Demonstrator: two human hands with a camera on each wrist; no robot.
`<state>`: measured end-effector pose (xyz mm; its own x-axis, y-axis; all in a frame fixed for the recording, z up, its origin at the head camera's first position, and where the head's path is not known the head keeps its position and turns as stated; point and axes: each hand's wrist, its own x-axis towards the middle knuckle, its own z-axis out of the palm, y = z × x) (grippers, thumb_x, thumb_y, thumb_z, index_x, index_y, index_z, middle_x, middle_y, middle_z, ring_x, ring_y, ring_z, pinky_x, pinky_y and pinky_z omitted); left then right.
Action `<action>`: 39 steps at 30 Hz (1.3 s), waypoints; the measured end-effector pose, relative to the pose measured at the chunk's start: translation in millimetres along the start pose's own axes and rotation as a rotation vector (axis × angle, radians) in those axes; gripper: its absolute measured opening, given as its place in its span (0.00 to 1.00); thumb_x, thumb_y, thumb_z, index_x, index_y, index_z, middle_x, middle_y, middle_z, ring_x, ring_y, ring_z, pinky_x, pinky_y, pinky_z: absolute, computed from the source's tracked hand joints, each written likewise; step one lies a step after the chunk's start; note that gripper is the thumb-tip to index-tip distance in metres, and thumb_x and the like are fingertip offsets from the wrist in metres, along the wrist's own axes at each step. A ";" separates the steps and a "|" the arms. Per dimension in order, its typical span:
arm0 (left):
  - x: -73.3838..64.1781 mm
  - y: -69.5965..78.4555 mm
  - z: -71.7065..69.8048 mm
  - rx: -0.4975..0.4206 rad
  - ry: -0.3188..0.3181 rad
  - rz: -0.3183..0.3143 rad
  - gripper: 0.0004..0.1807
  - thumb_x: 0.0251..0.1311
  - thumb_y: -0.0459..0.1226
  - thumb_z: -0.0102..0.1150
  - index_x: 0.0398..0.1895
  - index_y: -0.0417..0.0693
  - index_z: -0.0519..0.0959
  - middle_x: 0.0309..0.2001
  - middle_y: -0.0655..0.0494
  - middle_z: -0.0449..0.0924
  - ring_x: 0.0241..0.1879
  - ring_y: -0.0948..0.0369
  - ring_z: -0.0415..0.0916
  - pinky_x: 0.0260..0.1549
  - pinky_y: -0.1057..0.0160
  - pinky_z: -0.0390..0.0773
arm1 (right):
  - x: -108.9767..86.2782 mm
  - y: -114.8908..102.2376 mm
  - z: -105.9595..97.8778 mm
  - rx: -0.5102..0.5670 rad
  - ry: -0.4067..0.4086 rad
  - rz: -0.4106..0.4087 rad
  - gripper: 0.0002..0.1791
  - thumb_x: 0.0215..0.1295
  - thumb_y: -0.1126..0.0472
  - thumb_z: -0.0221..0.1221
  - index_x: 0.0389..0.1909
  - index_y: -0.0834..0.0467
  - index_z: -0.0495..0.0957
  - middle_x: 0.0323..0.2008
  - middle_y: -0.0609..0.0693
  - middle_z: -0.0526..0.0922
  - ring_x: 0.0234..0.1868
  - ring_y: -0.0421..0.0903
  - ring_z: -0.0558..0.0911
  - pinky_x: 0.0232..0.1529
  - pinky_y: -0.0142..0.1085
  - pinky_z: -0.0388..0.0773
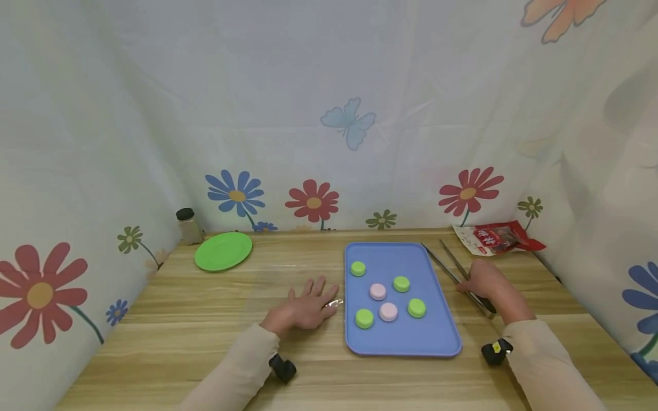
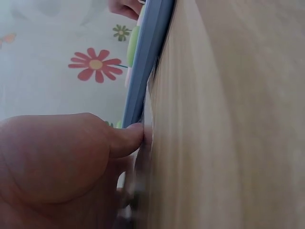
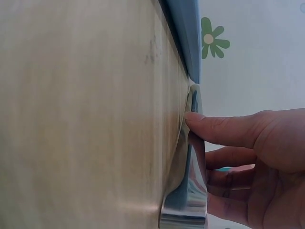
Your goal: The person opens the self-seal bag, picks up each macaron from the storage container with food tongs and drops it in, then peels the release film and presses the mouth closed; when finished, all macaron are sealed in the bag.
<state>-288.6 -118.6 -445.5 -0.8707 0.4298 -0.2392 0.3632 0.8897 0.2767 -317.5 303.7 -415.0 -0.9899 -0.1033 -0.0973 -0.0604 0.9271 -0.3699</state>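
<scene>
With the right hand pinching the tongs just right of the blue tray and the left hand spread left of it, a straight, level lift should best spare the rim a knock.

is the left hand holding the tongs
No, the right hand grips the tongs, while the left hand lies spread beside the blue tray.
</scene>
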 end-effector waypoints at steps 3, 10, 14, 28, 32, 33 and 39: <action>-0.8 0.0 1.2 0.002 0.001 0.003 0.32 0.78 0.55 0.33 0.80 0.57 0.53 0.80 0.45 0.40 0.78 0.42 0.37 0.65 0.25 0.42 | -0.1 0.6 0.9 0.000 -0.001 -0.003 0.21 0.59 0.57 0.70 0.13 0.57 0.71 0.13 0.43 0.65 0.17 0.41 0.67 0.20 0.32 0.65; -1.3 2.0 1.3 -0.030 0.022 -0.012 0.29 0.79 0.53 0.32 0.79 0.59 0.56 0.80 0.45 0.41 0.77 0.42 0.38 0.62 0.21 0.40 | 0.8 2.1 2.5 -0.005 -0.002 -0.001 0.22 0.59 0.57 0.70 0.12 0.57 0.71 0.12 0.43 0.65 0.16 0.40 0.67 0.20 0.32 0.65; -0.4 1.3 2.9 -0.062 0.038 -0.015 0.28 0.79 0.52 0.32 0.79 0.60 0.58 0.80 0.45 0.41 0.77 0.41 0.37 0.61 0.20 0.38 | 1.1 3.0 2.8 -0.004 0.009 -0.013 0.22 0.58 0.57 0.70 0.11 0.57 0.71 0.12 0.43 0.64 0.16 0.40 0.67 0.19 0.32 0.65; 4.9 -7.0 1.7 -0.235 0.122 -0.001 0.28 0.79 0.50 0.26 0.78 0.61 0.60 0.80 0.45 0.40 0.77 0.40 0.34 0.62 0.21 0.31 | 2.5 2.5 -1.8 0.009 0.007 -0.025 0.23 0.58 0.57 0.70 0.10 0.56 0.70 0.10 0.41 0.63 0.15 0.38 0.65 0.18 0.31 0.64; 4.5 -6.9 2.0 -0.284 0.172 0.002 0.27 0.78 0.47 0.31 0.75 0.61 0.65 0.79 0.44 0.44 0.77 0.39 0.37 0.61 0.21 0.31 | 2.0 1.9 -2.3 0.003 0.006 -0.030 0.23 0.58 0.57 0.70 0.09 0.55 0.70 0.10 0.41 0.62 0.14 0.38 0.64 0.18 0.31 0.63; 4.1 -6.7 1.9 -0.287 0.181 0.006 0.26 0.78 0.47 0.33 0.75 0.61 0.66 0.79 0.44 0.46 0.77 0.39 0.38 0.61 0.20 0.31 | 1.8 1.6 -2.3 0.002 0.005 -0.029 0.23 0.58 0.57 0.70 0.09 0.55 0.70 0.10 0.41 0.62 0.15 0.38 0.64 0.19 0.31 0.63; 1.4 -3.9 0.9 -0.297 0.237 0.010 0.21 0.77 0.45 0.44 0.67 0.58 0.76 0.76 0.41 0.57 0.75 0.36 0.44 0.59 0.19 0.34 | 1.1 1.3 -1.4 0.001 -0.006 -0.019 0.23 0.59 0.57 0.69 0.10 0.56 0.70 0.11 0.42 0.63 0.15 0.39 0.65 0.19 0.32 0.64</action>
<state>-291.0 -121.3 -447.8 -0.9327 0.3600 -0.0224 0.2907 0.7870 0.5443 -318.8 305.3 -414.4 -0.9878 -0.1232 -0.0957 -0.0792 0.9246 -0.3727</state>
